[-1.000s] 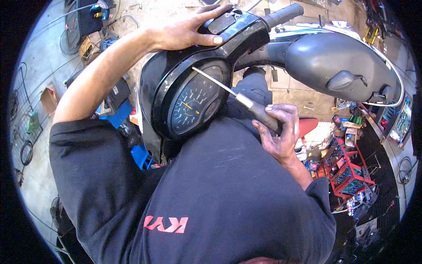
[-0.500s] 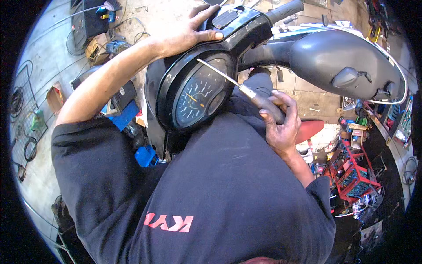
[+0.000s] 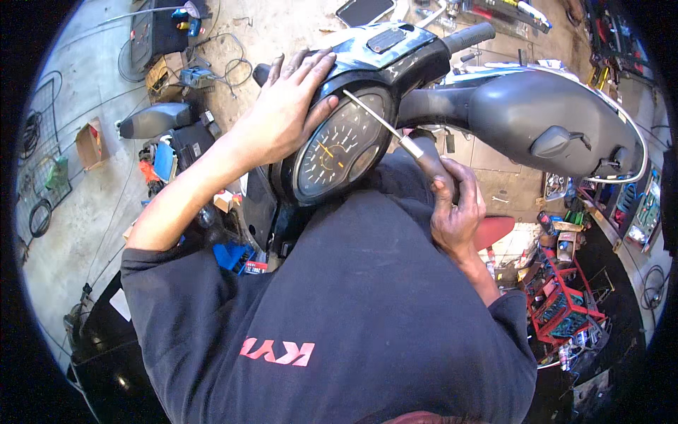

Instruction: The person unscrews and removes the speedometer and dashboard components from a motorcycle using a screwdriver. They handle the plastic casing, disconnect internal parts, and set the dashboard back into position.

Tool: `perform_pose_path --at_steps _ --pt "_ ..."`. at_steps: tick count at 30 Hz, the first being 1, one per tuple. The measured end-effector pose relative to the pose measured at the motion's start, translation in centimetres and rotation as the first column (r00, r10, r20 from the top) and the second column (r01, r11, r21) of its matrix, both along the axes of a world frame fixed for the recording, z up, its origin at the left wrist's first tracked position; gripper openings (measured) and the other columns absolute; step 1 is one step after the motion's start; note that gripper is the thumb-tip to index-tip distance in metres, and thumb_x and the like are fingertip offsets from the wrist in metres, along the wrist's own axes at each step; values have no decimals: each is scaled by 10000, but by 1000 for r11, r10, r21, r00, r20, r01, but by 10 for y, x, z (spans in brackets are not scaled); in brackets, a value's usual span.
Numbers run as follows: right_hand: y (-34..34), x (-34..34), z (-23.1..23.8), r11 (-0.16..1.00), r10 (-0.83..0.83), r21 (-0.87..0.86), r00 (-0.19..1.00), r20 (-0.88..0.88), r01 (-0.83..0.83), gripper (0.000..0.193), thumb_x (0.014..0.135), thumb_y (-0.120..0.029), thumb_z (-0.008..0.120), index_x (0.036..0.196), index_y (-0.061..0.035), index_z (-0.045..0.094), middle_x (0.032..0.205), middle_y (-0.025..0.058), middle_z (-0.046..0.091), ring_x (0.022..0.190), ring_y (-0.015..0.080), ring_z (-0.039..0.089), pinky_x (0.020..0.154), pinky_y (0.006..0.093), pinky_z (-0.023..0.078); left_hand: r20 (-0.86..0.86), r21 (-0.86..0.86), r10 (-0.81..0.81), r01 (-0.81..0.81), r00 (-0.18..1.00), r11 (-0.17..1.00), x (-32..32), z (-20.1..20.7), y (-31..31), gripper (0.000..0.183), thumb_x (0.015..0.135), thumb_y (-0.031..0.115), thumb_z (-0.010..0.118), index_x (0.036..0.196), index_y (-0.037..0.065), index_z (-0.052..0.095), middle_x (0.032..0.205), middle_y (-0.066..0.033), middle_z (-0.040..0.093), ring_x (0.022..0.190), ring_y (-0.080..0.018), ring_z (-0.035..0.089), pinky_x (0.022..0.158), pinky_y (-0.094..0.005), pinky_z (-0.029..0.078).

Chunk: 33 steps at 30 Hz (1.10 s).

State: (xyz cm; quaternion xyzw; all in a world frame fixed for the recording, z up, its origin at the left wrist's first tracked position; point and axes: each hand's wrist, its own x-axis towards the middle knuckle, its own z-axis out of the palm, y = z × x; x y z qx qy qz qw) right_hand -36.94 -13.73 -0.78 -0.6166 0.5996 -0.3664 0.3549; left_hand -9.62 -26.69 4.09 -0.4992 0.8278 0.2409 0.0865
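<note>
My left hand [image 3: 293,106] lies with fingers stretched over the left edge of a black scooter handlebar cover [image 3: 427,67], thumb beside the gauge. Set into this cover is a round speedometer [image 3: 328,152] with an orange needle and a dusty lens. In my right hand [image 3: 459,205] is a screwdriver [image 3: 392,134], its dark handle inside my closed fingers. The long thin shaft slants up to the left across the speedometer, with the tip by the gauge's upper rim. Whether the tip touches the rim I cannot tell.
A large black mirror housing [image 3: 558,120] sticks out to the right, below a rubber handgrip [image 3: 470,37]. Another mirror [image 3: 155,120] shows at left. On the floor are a cardboard box [image 3: 90,145], cables and tools. A red crate [image 3: 565,311] stands at lower right.
My left hand has slid from the top of the cover to its left edge. The cover and speedometer appear farther right in view. My right hand still grips the screwdriver, its tip near the upper rim.
</note>
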Motion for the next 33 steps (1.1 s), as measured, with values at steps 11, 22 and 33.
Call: perform_pose_path --at_steps 11,22,33 --pt "3 6 9 999 -46 -27 999 -13 46 377 810 -114 761 1108 -26 547 1064 160 590 989 329 586 859 412 479 -38 5 -24 25 999 1000 2 1 -1 571 1009 293 452 1469 -7 296 1526 -218 306 1450 -392 195 1199 -467 134" --pt "8 7 14 993 -64 -107 995 -79 55 416 809 -158 775 1135 -34 549 1055 155 601 980 330 589 841 403 492 -49 -3 -4 4 999 1000 2 0 0 566 1004 283 465 1460 -15 310 1518 -232 312 1436 -407 223 1184 -457 204" --pt "5 5 9 994 -43 -101 998 -49 38 390 855 -201 734 1143 -19 545 1018 156 616 947 332 600 835 417 489 -47 -12 -6 6 999 1000 2 2 1 566 1003 286 464 1457 -19 316 1500 -254 329 1426 -413 245 1184 -460 205"
